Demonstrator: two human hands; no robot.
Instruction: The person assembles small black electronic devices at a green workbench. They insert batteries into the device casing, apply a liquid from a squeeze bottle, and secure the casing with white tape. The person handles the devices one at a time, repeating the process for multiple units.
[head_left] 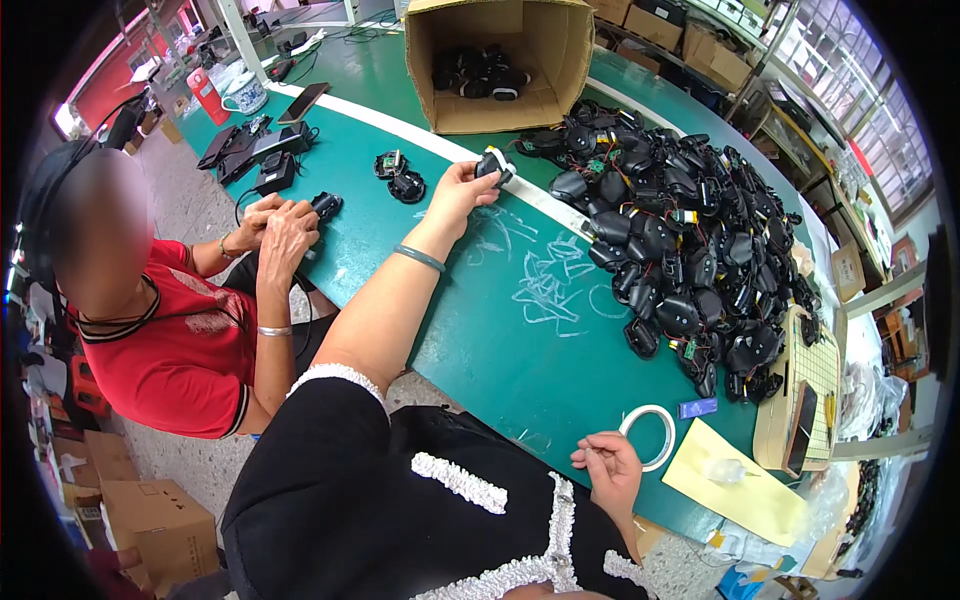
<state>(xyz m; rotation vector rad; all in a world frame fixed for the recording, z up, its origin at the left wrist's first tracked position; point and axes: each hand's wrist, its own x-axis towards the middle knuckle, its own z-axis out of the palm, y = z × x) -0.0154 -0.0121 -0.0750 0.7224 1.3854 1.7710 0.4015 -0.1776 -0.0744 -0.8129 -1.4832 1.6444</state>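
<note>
My left hand [468,192] reaches out over the table and grips a small black plastic device [493,170] with a white strip on it, just in front of the cardboard box [430,85]. My right hand [612,466] is held near the table's front edge, close to a roll of white tape [649,438]. Its fingers are curled together, and anything between them is too small to make out. A big heap of black plastic devices [690,250] with wires and small green boards covers the table to the right. More such devices [480,75] lie inside the box.
At left a person in a red shirt [180,340] works on a black part [326,206] with both hands. Between us lies an opened black device [405,185]. Yellow paper [735,480], a blue-purple small box [697,408] and a phone [802,428] lie at right.
</note>
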